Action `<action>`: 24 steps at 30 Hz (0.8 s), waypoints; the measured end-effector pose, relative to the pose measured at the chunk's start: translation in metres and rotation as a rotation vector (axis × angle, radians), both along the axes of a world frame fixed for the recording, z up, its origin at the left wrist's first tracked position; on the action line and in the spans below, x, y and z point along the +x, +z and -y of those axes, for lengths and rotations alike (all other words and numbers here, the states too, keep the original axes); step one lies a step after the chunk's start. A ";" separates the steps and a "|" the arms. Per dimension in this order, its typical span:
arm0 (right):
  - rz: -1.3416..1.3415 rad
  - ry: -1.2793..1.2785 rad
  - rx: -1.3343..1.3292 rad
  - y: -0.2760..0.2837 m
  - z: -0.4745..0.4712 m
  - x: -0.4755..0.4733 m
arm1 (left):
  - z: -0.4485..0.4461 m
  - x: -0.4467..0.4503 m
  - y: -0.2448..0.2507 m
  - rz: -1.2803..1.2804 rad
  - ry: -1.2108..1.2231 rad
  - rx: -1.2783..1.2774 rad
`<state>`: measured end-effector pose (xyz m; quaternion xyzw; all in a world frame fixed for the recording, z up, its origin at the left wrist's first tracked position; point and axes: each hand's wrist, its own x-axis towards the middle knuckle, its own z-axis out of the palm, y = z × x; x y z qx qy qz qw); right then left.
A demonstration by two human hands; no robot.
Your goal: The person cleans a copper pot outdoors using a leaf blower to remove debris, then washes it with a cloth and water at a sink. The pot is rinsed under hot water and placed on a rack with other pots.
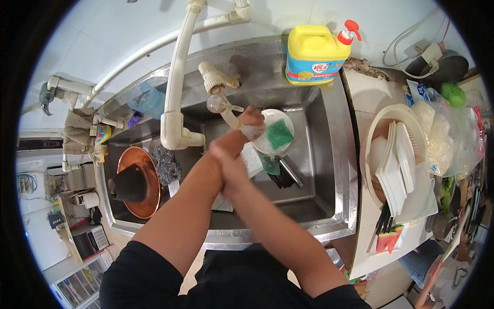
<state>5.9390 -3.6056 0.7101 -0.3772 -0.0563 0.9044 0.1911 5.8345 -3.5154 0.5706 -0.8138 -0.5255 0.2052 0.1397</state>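
Water from the white plastic tap [214, 83] runs over my left hand [253, 120], whose fingers look curled; whether they are closed is unclear. Across my left forearm lies my right hand [228, 160], blurred, with its fingers around it. Just right of my left hand, a green scouring pad [279, 134] rests on a wet round plate [266, 146] in the steel sink [314, 170]. Below the plate are another green pad [271, 165], black chopsticks [281, 180] and a shiny metal cylinder [292, 171]. A white dish [250, 160] is partly hidden by my right arm.
Left in the sink are a copper-coloured pan [151, 193] and a dark mesh bundle [167, 166]. A white pipe [175, 85] hangs over it. A yellow detergent jug [312, 50] stands behind; a basket [368, 154] of dishes is right. Another person's arm [428, 278] shows lower right.
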 end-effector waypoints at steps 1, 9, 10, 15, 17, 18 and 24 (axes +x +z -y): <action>0.161 -0.142 0.145 -0.069 -0.022 -0.011 | -0.006 0.013 0.012 0.088 0.091 -0.031; 0.061 -0.588 -0.056 -0.175 -0.125 -0.037 | 0.046 0.052 0.074 1.878 1.510 -0.266; -0.006 -0.611 -0.069 -0.183 -0.133 -0.045 | 0.056 0.061 0.093 2.072 1.593 -0.236; 0.254 -0.713 -0.188 -0.180 -0.146 -0.085 | 0.132 0.091 0.153 1.821 0.811 0.069; 0.307 -0.750 -0.248 -0.186 -0.144 -0.095 | 0.145 0.074 0.170 1.789 0.493 -0.077; 0.327 -0.757 -0.276 -0.188 -0.143 -0.100 | 0.144 0.068 0.168 1.730 0.432 -0.096; 0.169 -0.584 -0.036 -0.181 -0.127 -0.109 | 0.082 0.020 0.063 1.704 0.725 0.069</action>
